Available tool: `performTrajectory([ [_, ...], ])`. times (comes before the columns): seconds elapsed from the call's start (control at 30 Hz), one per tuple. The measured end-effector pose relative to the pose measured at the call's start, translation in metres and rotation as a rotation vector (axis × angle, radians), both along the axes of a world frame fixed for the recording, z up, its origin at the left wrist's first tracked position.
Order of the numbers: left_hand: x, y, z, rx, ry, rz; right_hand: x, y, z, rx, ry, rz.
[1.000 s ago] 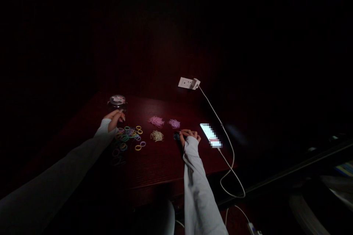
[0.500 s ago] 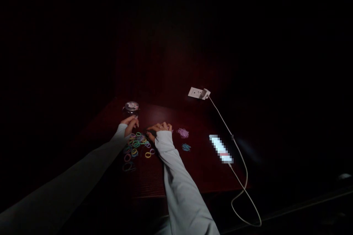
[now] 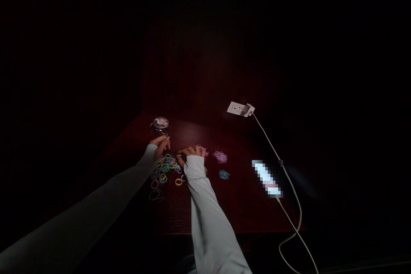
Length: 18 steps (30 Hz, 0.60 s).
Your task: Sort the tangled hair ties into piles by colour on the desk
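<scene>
Many small coloured hair ties (image 3: 165, 168), green, yellow, purple and pink, lie in a loose heap on the dark red table (image 3: 231, 209). My left hand (image 3: 162, 142) is at the heap's far edge, in front of a round clear jar (image 3: 160, 125) with a pinkish-topped lid. Its fingers are curled in a pinch; what is between them is too dark to make out. Over the right side of the heap, my right hand (image 3: 192, 153) rests low with fingers spread and the thumb apart. Beside its fingertips is a small purple pile (image 3: 203, 150), partly covered by the hand.
Right of my hands sit another purple pile (image 3: 220, 156) and a small blue pile (image 3: 224, 174). A phone with a blurred bright screen (image 3: 266, 179) lies farther right. Its white cable (image 3: 293, 182) runs to a charger in the wall socket (image 3: 239, 109) and hangs past the table's edge.
The whole view has shifted, so everything sits farther right. Relative to the table, my right hand has drawn slightly left, and more of the purple pile beside it shows. My left hand stays about in place.
</scene>
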State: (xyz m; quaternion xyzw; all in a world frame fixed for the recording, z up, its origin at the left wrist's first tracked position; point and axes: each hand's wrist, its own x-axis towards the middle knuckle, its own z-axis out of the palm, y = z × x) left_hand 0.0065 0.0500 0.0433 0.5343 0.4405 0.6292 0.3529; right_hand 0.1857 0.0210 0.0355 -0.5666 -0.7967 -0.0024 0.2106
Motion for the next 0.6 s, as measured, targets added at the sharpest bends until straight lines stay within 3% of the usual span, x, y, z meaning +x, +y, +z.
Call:
performTrajectory([
  [0.27, 0.002, 0.004, -0.011, 0.009, -0.006, 0.001, -0.007, -0.001, -0.005, -0.036, 0.012, -0.027],
  [0.6, 0.003, -0.003, 0.001, 0.011, 0.032, -0.02, -0.009, 0.0, -0.005, 0.023, 0.007, -0.016],
])
